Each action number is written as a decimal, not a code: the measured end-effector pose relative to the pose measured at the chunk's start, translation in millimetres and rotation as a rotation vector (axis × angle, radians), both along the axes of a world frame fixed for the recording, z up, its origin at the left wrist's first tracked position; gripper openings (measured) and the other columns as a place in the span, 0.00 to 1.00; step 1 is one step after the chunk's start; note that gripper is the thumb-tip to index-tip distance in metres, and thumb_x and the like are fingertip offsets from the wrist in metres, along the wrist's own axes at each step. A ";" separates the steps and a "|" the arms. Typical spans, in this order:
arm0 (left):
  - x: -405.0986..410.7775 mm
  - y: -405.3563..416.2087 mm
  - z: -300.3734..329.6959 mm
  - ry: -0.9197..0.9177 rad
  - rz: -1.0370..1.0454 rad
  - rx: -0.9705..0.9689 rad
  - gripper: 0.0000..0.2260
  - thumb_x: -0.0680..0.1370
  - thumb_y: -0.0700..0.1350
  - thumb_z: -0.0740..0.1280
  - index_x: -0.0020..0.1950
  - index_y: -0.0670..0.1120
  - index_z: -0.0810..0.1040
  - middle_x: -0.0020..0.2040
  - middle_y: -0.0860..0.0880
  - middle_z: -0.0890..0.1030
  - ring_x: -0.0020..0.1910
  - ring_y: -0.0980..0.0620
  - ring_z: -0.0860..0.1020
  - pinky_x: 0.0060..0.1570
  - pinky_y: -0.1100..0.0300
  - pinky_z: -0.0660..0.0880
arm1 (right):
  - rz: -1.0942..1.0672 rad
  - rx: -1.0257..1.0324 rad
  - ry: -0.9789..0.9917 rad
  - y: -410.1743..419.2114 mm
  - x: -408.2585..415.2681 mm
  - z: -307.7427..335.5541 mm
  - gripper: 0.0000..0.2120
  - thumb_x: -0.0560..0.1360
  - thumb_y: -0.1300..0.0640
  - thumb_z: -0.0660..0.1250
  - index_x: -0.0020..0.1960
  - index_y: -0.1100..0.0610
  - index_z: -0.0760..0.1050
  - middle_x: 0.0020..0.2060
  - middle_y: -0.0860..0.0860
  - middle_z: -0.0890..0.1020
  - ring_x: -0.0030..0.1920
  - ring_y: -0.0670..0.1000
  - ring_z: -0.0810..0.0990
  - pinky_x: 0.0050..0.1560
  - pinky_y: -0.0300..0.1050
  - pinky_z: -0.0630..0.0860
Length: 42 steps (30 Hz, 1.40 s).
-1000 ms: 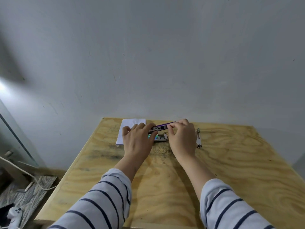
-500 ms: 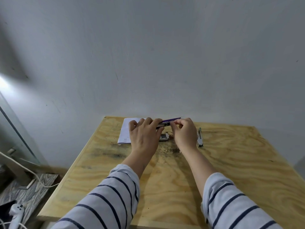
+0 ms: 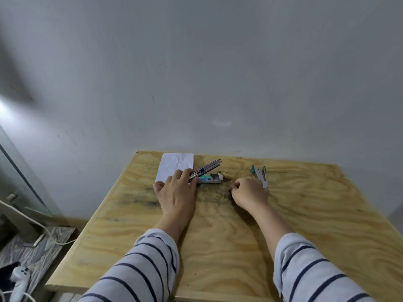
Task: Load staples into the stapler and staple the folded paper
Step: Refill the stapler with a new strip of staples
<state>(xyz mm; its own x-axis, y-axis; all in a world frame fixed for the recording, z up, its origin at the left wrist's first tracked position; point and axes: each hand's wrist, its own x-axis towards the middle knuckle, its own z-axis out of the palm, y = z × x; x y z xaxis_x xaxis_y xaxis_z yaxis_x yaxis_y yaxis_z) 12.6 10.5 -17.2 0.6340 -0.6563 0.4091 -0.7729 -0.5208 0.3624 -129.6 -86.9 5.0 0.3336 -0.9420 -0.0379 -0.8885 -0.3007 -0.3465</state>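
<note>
My left hand [image 3: 176, 192] grips the near end of a slim purple stapler [image 3: 206, 170]. The stapler's far end tilts up to the right, and its arm looks swung open. Just under it a small colourful staple box [image 3: 209, 178] lies open on the table. The folded white paper [image 3: 177, 165] lies flat at the table's far edge, partly under my left fingers. My right hand [image 3: 248, 191] rests on the table right of the box. Its fingers are curled together with the tips pinched near the wood, and I see nothing in them.
A white and green metal tool [image 3: 260, 174] lies just beyond my right hand. The plywood table [image 3: 218, 247] stands against a grey wall. A cable and a white controller [image 3: 18, 277] lie on the floor at the left.
My right hand has let go of the stapler's far end and dropped to the table on the right. My left hand still holds the stapler, now uncovered and tilted up.
</note>
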 end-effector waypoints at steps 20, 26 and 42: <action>2.8 -4.2 -4.5 0.020 -0.007 0.034 0.14 0.81 0.59 0.50 0.56 0.57 0.72 0.46 0.55 0.80 0.47 0.51 0.77 0.53 0.51 0.59 | 0.241 -0.340 0.082 -17.6 44.9 6.2 0.08 0.77 0.51 0.63 0.47 0.54 0.79 0.42 0.48 0.75 0.51 0.54 0.73 0.51 0.50 0.66; 1.4 -1.6 -5.1 0.004 -0.004 0.018 0.14 0.81 0.59 0.50 0.56 0.57 0.72 0.46 0.56 0.80 0.45 0.52 0.77 0.51 0.52 0.59 | 0.273 -0.239 0.141 -20.3 48.8 12.9 0.08 0.78 0.54 0.60 0.50 0.55 0.77 0.50 0.52 0.77 0.54 0.56 0.72 0.58 0.54 0.66; 2.0 -1.7 -5.1 -0.015 0.009 -0.039 0.12 0.80 0.58 0.53 0.55 0.57 0.73 0.44 0.55 0.80 0.43 0.50 0.77 0.48 0.52 0.59 | 0.172 -0.127 -0.199 -30.3 40.9 9.1 0.08 0.80 0.56 0.54 0.51 0.58 0.70 0.44 0.52 0.75 0.42 0.51 0.74 0.40 0.44 0.71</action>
<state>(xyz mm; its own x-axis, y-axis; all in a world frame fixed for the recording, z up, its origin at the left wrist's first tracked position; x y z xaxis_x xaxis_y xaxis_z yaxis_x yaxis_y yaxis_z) 14.5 8.8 -22.3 0.6333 -0.6342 0.4436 -0.7739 -0.5136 0.3706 -88.8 -117.2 14.1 0.4783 -0.8637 0.1589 -0.7387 -0.4935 -0.4591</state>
